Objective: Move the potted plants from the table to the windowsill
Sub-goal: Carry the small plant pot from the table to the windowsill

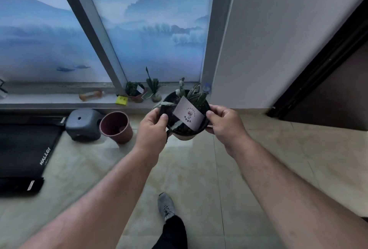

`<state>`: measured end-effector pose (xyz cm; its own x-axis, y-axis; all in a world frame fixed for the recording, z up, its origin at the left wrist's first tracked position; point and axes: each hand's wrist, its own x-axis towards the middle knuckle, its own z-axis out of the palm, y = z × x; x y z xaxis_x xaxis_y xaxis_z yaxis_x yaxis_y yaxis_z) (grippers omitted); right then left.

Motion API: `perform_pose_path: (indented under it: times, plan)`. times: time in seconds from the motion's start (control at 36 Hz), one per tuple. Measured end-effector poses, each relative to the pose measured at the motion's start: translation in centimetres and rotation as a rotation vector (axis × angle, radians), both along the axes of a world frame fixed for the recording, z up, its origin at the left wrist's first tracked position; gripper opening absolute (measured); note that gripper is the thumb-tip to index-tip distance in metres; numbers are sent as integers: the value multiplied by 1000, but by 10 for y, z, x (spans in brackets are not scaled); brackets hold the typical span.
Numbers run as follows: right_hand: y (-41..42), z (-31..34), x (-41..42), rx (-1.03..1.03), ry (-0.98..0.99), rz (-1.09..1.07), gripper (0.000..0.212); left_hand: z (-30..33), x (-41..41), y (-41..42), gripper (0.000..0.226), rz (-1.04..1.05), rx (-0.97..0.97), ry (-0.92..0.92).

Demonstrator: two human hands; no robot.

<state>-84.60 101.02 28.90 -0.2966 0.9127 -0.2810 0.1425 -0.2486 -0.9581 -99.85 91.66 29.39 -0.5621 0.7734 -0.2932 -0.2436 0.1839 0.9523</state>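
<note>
I carry a potted plant (194,97) in a dark-rimmed pale pot, with a white card stuck in its soil, at chest height in front of the windowsill (59,99). My left hand (153,129) grips the pot's left rim and my right hand (223,121) grips its right rim. Two small potted plants stand on the sill: one in a reddish pot (134,91) with a white tag, and one in a small pale pot (154,89) right beside it.
On the sill lie an orange-brown object (91,95), a yellow note (121,100) and a small bluish bottle (207,87). On the floor below stand an empty brown pot (117,127), a grey device (83,124) and a black mat (25,145). My foot (166,206) steps forward on the tiles.
</note>
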Motion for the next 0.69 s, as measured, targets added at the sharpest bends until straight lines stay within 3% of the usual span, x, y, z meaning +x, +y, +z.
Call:
perform_pose_path:
  times: [0.47,0.69]
  plan:
    - [200,-63,-142,-161,-18,-83,29,-69,-142,204,34,-79,-165,-43]
    - [325,-129,-191,-264,-65,-16,26,-135,-188,324,43,-19,-265,-39]
